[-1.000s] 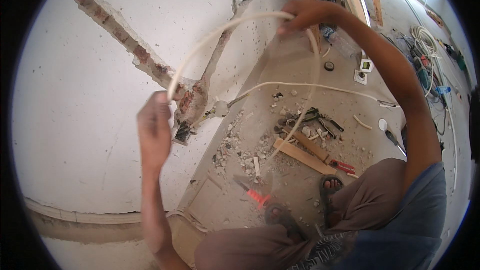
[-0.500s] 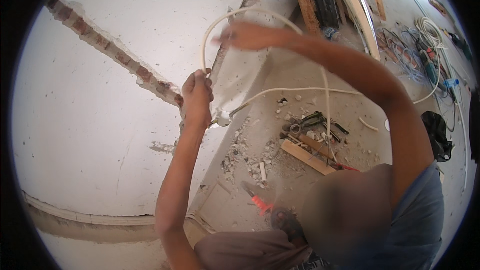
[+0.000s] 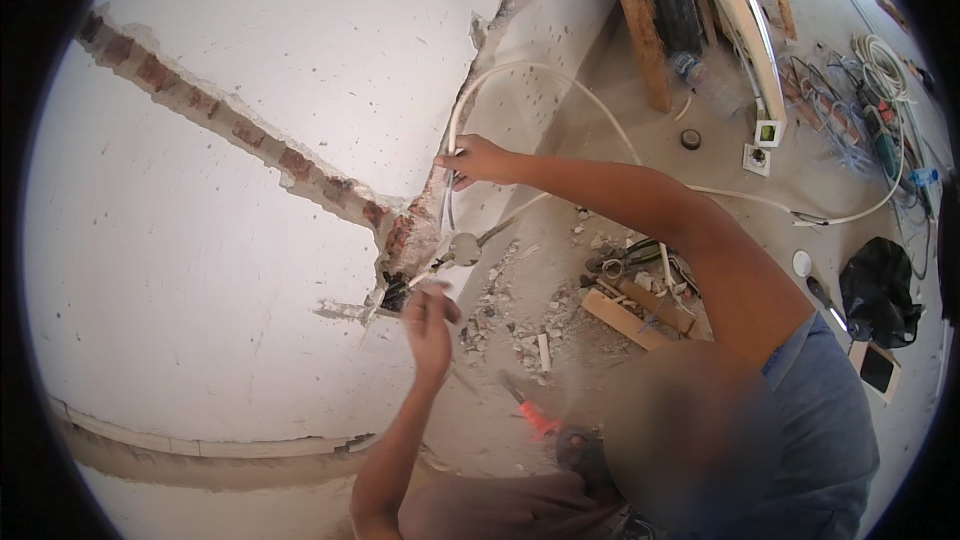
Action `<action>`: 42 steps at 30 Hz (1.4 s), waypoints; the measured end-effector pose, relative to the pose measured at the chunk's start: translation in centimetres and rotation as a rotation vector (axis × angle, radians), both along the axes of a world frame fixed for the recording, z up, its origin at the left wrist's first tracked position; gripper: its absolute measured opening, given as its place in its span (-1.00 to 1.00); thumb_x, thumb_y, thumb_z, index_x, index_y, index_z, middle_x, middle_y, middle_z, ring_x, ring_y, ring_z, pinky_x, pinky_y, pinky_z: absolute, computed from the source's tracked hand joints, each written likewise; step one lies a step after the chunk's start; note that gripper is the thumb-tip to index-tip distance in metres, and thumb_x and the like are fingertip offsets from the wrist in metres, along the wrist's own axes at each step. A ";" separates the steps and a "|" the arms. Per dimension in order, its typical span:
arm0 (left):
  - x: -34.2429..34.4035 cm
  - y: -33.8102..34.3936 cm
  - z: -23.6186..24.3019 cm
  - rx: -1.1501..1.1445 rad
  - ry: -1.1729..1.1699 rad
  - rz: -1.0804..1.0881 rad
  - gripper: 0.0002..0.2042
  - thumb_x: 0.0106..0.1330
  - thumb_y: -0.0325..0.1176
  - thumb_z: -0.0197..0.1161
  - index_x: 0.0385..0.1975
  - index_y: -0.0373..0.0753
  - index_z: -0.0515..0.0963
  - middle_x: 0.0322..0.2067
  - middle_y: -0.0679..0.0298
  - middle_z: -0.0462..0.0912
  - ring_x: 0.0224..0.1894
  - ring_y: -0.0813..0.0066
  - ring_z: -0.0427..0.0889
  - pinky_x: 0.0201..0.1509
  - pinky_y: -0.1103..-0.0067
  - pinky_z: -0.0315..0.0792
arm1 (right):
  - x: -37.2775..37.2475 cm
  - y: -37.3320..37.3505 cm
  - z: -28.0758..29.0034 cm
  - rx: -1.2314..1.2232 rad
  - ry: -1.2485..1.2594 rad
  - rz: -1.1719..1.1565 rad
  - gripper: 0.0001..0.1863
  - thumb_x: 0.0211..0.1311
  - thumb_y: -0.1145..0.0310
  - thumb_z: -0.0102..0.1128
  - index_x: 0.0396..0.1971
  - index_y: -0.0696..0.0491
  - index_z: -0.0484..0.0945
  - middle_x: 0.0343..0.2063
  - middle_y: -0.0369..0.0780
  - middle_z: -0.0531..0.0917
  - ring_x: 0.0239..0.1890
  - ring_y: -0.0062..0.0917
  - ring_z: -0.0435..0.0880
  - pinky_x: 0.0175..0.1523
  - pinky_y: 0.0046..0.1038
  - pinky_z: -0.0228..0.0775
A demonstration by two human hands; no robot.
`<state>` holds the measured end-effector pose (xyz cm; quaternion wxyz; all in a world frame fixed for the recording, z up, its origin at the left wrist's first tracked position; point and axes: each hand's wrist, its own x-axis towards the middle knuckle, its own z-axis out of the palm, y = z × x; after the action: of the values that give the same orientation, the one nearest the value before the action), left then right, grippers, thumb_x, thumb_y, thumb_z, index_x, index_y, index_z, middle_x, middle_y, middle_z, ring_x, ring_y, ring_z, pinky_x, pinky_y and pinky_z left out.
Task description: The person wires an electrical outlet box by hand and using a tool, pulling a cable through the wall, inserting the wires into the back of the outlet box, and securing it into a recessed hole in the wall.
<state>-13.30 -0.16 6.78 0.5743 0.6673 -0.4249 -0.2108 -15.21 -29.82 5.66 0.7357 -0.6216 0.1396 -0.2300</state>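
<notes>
Against the chased wall, my right hand [image 3: 478,159] pinches a white cable [image 3: 520,66], which arcs up and over to the right. Below its fingers a thin grey length hangs down. Lower on the wall, my left hand [image 3: 430,318] is smeared by motion and its fingers are curled. It is beside the dark hole [image 3: 396,292] where the wall channels meet, with thin wires around it. Whether it touches or holds a wire cannot be made out. Between the hands, a round pale piece [image 3: 465,249] sits at the wall with a cable end by it.
Rubble [image 3: 500,315] lies along the wall foot, with pliers and a wood block [image 3: 620,318]. A red-handled tool [image 3: 538,420] lies near my leg. To the right are a black plastic bag [image 3: 882,292], a cable coil [image 3: 880,68] and leaning timber [image 3: 636,25].
My left hand has let go of the white cable and dropped to the wall hole. My right hand has come down and now grips the cable. The view has shifted slightly.
</notes>
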 end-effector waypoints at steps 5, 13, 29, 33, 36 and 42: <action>1.8 -0.3 -6.5 0.445 0.710 0.038 -0.62 0.38 -0.19 0.13 0.09 -0.24 0.33 -0.14 0.24 0.55 -0.12 0.42 0.60 -0.11 0.50 0.50 | 1.3 -0.7 -1.9 0.003 -0.078 -0.097 -0.55 0.26 0.24 0.21 -0.03 0.30 0.42 -0.23 -0.10 0.56 -0.26 -0.47 0.64 -0.23 -0.47 0.71; 4.6 -5.4 -9.3 0.179 0.924 0.009 -0.61 0.36 -0.27 0.17 0.08 -0.22 0.25 0.05 0.19 0.41 0.08 0.28 0.49 0.05 0.48 0.49 | 1.2 -0.5 -3.6 -0.038 -0.084 -0.027 -0.64 0.33 0.19 0.13 -0.12 0.21 0.43 -0.29 -0.17 0.60 -0.21 -0.51 0.64 -0.18 -0.47 0.65; 4.8 -4.9 -10.8 -0.016 0.979 0.011 -0.67 0.41 -0.43 0.06 0.09 -0.38 0.22 0.03 0.05 0.44 0.09 0.16 0.52 0.20 0.46 0.52 | 1.6 0.4 -4.5 -0.097 -0.239 0.073 -0.71 0.44 0.15 -0.07 -0.21 0.11 0.28 -0.54 -0.23 0.54 -0.53 -0.61 0.54 -0.44 -0.55 0.48; 4.9 -4.8 -10.8 -0.004 0.954 0.003 -0.65 0.41 -0.43 0.05 0.11 -0.40 0.20 0.07 0.03 0.40 0.13 0.12 0.48 0.21 0.45 0.51 | 1.1 0.7 -5.1 -0.033 -0.290 0.041 -0.71 0.45 0.14 -0.08 -0.22 0.09 0.27 -0.53 -0.23 0.53 -0.51 -0.61 0.54 -0.44 -0.54 0.48; 4.9 -4.7 -10.7 0.008 0.975 -0.001 -0.63 0.42 -0.41 0.05 0.12 -0.43 0.19 0.09 0.01 0.38 0.16 0.10 0.45 0.27 0.40 0.45 | 0.8 0.7 -5.3 -0.013 -0.251 0.055 -0.72 0.45 0.13 -0.09 -0.22 0.07 0.28 -0.51 -0.25 0.52 -0.45 -0.61 0.55 -0.43 -0.53 0.49; 5.1 -4.2 -9.6 -0.033 1.086 -0.067 -0.62 0.45 -0.38 -0.10 0.14 -0.51 0.16 0.11 -0.05 0.36 0.18 0.06 0.41 0.37 0.32 0.32 | 1.6 0.5 -5.0 -0.076 -0.106 0.074 -0.70 0.43 0.15 -0.07 -0.24 0.11 0.26 -0.54 -0.22 0.55 -0.55 -0.59 0.57 -0.46 -0.53 0.51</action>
<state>-8.18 -4.40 -2.79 0.7146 0.4394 -0.0916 -0.5365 -13.61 -29.33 0.67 0.7260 -0.6406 0.0685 -0.2405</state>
